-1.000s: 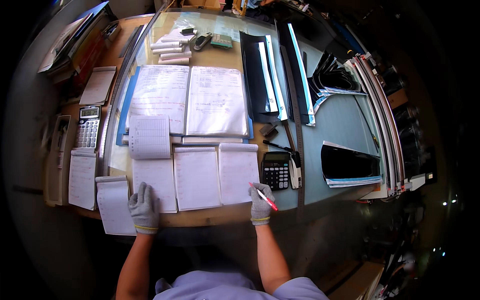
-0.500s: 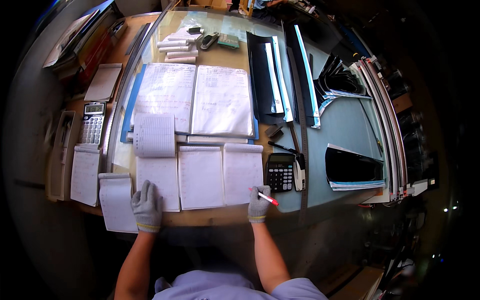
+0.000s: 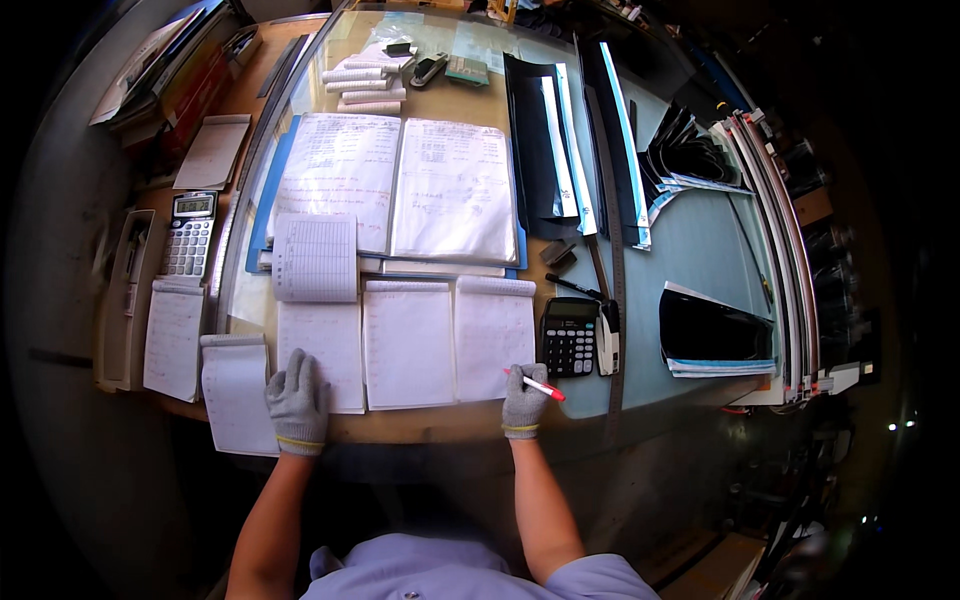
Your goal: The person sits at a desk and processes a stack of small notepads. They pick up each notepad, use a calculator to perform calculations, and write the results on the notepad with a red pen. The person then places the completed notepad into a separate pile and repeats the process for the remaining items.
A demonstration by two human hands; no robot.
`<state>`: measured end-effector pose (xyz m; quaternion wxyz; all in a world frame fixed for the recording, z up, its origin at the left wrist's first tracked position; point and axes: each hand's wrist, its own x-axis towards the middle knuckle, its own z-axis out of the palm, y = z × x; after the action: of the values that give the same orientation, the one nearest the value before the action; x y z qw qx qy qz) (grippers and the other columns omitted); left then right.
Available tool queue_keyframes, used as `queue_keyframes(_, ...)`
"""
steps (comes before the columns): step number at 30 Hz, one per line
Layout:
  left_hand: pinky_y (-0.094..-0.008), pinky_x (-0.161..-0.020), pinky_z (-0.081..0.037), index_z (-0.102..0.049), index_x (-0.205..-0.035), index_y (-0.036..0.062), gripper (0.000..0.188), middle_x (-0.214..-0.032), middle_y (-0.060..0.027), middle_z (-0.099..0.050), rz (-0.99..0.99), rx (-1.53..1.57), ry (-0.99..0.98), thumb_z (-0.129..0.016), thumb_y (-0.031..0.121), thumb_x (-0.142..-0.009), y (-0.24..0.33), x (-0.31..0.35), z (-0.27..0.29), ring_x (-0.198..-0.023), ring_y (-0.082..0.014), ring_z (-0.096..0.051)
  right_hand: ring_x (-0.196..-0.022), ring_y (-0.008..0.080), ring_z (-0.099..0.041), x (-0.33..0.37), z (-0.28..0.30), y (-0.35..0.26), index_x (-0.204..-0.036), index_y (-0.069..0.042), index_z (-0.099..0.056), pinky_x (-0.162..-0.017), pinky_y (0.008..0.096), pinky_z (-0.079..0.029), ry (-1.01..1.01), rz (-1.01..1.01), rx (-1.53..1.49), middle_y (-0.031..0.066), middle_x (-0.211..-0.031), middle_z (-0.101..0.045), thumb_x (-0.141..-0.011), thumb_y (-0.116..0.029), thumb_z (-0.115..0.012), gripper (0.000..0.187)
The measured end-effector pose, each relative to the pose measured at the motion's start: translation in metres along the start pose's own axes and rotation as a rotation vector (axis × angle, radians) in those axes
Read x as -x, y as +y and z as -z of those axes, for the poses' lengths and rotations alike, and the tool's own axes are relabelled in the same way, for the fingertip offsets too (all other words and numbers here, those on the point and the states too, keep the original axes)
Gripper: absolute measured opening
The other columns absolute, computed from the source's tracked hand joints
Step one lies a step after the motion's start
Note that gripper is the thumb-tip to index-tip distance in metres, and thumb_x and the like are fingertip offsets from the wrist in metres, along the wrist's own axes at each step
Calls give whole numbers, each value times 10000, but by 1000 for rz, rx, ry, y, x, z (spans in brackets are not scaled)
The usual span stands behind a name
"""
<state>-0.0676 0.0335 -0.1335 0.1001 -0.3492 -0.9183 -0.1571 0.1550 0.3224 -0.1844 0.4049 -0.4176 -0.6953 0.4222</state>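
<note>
the red-and-white pen (image 3: 545, 386) slants across the right hand (image 3: 522, 400), one end over the lower right corner of the rightmost notepad (image 3: 494, 340); whether it touches the paper cannot be told. the gloved fingers here are curled, pinching the barrel. the left hand (image 3: 298, 403), also gloved, lies palm down, fingers extended and close together, over the lower left edge of a folded-back notepad (image 3: 318, 330). for good pen control, a grip near the point seems best, with the left hand steadying whichever pad is under the pen. beyond the pads rests an opened folder (image 3: 455, 190) of sheets; just to their right lie a black calculator (image 3: 570, 340) and what looks like a stapler (image 3: 608, 345).
</note>
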Motion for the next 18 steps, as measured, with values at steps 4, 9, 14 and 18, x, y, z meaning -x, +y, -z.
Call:
queue_keyframes(4,-486,-1042,-444,-633,-1326,36,488,-1417,-163,-612,2,10,11,-698,244,-889,-2,-1,-1,-1151,-390,-607,-676,81,-459,0,-2,6,-863,-60,-498,-629,285,-450,42,-58,-48,-9,-735,-495,-965,-48,-655,187)
queue_keyframes(9,-484,-1027,-456,-645,-1303,20,483,-1385,-184,-632,-24,-25,16,-700,256,-886,1,-3,2,-1111,-395,-627,-699,97,-467,-2,2,7,-868,-49,-497,-654,303,-466,-9,-20,48,8,-779,-512,-964,-42,-645,177)
queue_keyframes(14,-477,-1059,-419,-618,-1345,21,508,-1439,-188,-592,-5,4,-34,-682,265,-904,-3,0,-1,-1193,-357,-605,-665,100,-488,-2,-2,-2,-862,-53,-492,-633,303,-458,55,-31,33,8,-730,-508,-969,-46,-636,179)
queue_keyframes(18,-483,-1030,-431,-631,-1330,43,495,-1412,-160,-612,-2,-1,2,-697,257,-890,0,-1,2,-1134,-380,-594,-636,99,-486,-2,0,2,-863,-63,-487,-601,299,-447,37,40,80,6,-707,-506,-969,-39,-625,176)
